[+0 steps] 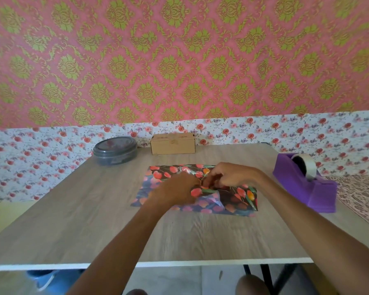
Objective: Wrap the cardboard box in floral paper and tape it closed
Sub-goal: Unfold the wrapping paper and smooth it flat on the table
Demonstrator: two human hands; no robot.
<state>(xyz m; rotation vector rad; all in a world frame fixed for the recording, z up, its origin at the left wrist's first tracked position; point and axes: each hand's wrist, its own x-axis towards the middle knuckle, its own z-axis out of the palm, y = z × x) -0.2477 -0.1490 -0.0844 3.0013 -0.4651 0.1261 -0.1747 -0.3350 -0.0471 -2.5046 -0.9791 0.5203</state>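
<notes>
The floral paper (237,196) lies flat on the table (94,220), partly folded over on itself. Both hands meet above its middle. The left hand (175,189) has its fingers curled and pinches a raised fold, and the right hand (229,175) curls its fingers onto the same fold just beside it, though blur hides the exact grip. The cardboard box (173,144) stands bare beyond the paper's far edge, well apart from the fingers. A purple tape dispenser (307,184) sits right of the paper and a round lidded container (115,150) far-left of it.
</notes>
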